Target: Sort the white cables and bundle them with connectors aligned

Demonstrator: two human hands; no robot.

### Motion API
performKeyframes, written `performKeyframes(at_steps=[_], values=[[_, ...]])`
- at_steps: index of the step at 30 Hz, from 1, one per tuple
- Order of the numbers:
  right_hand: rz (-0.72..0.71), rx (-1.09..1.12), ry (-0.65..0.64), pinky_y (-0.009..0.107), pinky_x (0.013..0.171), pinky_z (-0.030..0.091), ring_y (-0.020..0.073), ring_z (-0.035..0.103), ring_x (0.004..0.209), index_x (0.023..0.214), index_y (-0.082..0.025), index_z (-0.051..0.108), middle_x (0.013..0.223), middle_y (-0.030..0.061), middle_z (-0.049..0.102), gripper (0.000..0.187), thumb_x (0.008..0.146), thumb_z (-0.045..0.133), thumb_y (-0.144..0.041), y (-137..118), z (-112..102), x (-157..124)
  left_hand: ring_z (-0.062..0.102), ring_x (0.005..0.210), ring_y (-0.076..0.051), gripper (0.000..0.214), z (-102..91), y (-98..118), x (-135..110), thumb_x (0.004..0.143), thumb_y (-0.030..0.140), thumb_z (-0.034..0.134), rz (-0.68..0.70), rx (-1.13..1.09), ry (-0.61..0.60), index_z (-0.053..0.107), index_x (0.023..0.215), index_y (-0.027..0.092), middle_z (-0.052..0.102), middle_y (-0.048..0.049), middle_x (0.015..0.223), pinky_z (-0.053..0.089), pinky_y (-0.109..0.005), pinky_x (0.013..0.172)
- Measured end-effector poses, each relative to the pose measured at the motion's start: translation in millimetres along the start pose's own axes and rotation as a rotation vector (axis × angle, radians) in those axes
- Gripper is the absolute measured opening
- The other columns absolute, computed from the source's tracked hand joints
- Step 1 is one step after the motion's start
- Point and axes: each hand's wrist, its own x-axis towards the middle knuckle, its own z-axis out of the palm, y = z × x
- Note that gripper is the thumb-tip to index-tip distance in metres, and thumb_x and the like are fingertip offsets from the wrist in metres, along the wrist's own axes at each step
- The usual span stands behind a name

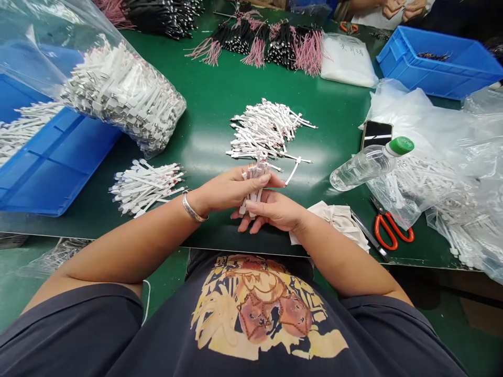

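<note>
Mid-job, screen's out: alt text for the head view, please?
The person's left grip and right grip hold a bunch of white strips at a green table. Just beyond lies a larger pile; a smaller pile sits left, a bottle and red-handled scissors right.

The scene was lit brightly and quite evenly, with light falling from above. On the green table (204,104), pale glare spread at the middle of the frame, left and right of the central white pile (267,125). The clear bag (126,89) at the upper left gave small shiny spots, and the phone (376,135) at right carried one white streak. The lower right, below the table edge, was in deep shadow, and the upper right corner was dim also. The wide lens stretched the dark sleeves (78,324) toward the bottom corners. The white pieces (257,173) at centre appeared rather sharp, although their fine tips were perhaps a little soft.
</note>
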Motion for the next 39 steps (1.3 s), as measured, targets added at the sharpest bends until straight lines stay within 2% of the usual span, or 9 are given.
performKeyframes(at_steps=[2, 4, 7, 11, 15, 19, 25, 29, 39], values=[[0.018, 0.090, 0.026, 0.015, 0.037, 0.042, 0.0128, 0.065, 0.058, 0.088, -0.013, 0.060, 0.080, 0.0055, 0.067, 0.045, 0.068, 0.071, -0.052, 1.6, 1.6, 3.4, 0.065, 0.063, -0.013, 0.038, -5.0, -6.3, 3.3, 0.087, 0.043, 0.053, -0.050, -0.164, 0.002, 0.063, 0.116, 0.020, 0.070, -0.0101, 0.102, 0.051, -0.022, 0.054], [0.001, 0.127, 0.107, 0.012, 0.031, 0.034, 0.0088, 0.060, 0.048, 0.081, -0.013, 0.059, 0.068, 0.0018, 0.064, 0.041, 0.068, 0.072, -0.050, 4.1, 1.6, 7.9, 0.068, 0.080, -0.017, 0.036, -7.9, -14.3, 6.4, 0.084, 0.038, 0.058, -0.039, -0.315, 0.072, 0.062, 0.116, 0.022, 0.066, -0.0107, 0.115, 0.054, -0.025, 0.065], [-0.007, 0.139, 0.215, 0.012, 0.035, 0.040, 0.0077, 0.059, 0.047, 0.080, -0.013, 0.059, 0.064, -0.0003, 0.061, 0.039, 0.070, 0.071, -0.049, 7.3, 0.5, 12.9, 0.067, 0.084, -0.018, 0.043, -10.9, -25.5, 8.9, 0.081, 0.036, 0.062, -0.037, -0.390, 0.154, 0.058, 0.122, 0.023, 0.063, -0.0119, 0.121, 0.054, -0.025, 0.064], [0.055, 0.189, 0.277, 0.017, 0.052, 0.054, 0.0112, 0.067, 0.063, 0.089, -0.013, 0.062, 0.076, 0.0028, 0.065, 0.036, 0.073, 0.071, -0.045, 5.7, -0.4, 14.2, 0.064, 0.067, -0.015, 0.050, -16.9, -35.9, 8.9, 0.082, 0.042, 0.060, -0.060, -0.293, 0.236, 0.055, 0.126, 0.019, 0.069, -0.0107, 0.093, 0.045, -0.018, 0.045], [0.056, 0.272, 0.289, 0.018, 0.055, 0.055, 0.0112, 0.067, 0.068, 0.096, -0.014, 0.063, 0.083, 0.0039, 0.065, 0.034, 0.078, 0.067, -0.042, 3.3, -1.9, 14.6, 0.052, 0.050, -0.008, 0.044, -20.4, -38.3, 7.8, 0.084, 0.043, 0.057, -0.024, -0.212, 0.256, 0.059, 0.121, 0.018, 0.063, -0.0025, 0.069, 0.040, -0.017, 0.044], [0.025, 0.325, 0.298, 0.015, 0.048, 0.053, 0.0097, 0.065, 0.062, 0.096, -0.016, 0.061, 0.080, 0.0028, 0.065, 0.030, 0.080, 0.065, -0.041, 6.2, -5.1, 16.0, 0.044, 0.042, -0.005, 0.038, -18.1, -33.7, 7.3, 0.084, 0.045, 0.055, -0.007, -0.207, 0.251, 0.063, 0.111, 0.019, 0.063, -0.0012, 0.069, 0.038, -0.019, 0.043], [0.013, 0.320, 0.337, 0.015, 0.044, 0.050, 0.0093, 0.064, 0.060, 0.096, -0.017, 0.059, 0.080, 0.0033, 0.065, 0.031, 0.084, 0.059, -0.045, 8.8, -5.9, 16.9, 0.045, 0.041, -0.007, 0.030, -14.3, -33.3, 9.3, 0.083, 0.044, 0.057, 0.009, -0.215, 0.337, 0.065, 0.091, 0.017, 0.058, 0.0007, 0.057, 0.035, -0.019, 0.041], [0.000, 0.312, 0.358, 0.013, 0.043, 0.047, 0.0088, 0.063, 0.060, 0.095, -0.016, 0.058, 0.080, 0.0027, 0.064, 0.031, 0.084, 0.059, -0.045, 8.2, -4.1, 15.6, 0.046, 0.040, -0.007, 0.028, -14.0, -37.9, 10.1, 0.083, 0.043, 0.057, 0.000, -0.254, 0.392, 0.064, 0.090, 0.017, 0.058, 0.0013, 0.056, 0.036, -0.020, 0.041], [0.007, 0.324, 0.371, 0.015, 0.048, 0.049, 0.0087, 0.063, 0.062, 0.095, -0.016, 0.058, 0.080, 0.0025, 0.064, 0.029, 0.080, 0.064, -0.041, 9.3, -4.9, 15.7, 0.045, 0.043, -0.006, 0.028, -14.0, -36.2, 10.6, 0.083, 0.042, 0.058, 0.015, -0.311, 0.351, 0.062, 0.093, 0.015, 0.056, 0.0006, 0.060, 0.037, -0.018, 0.042]])
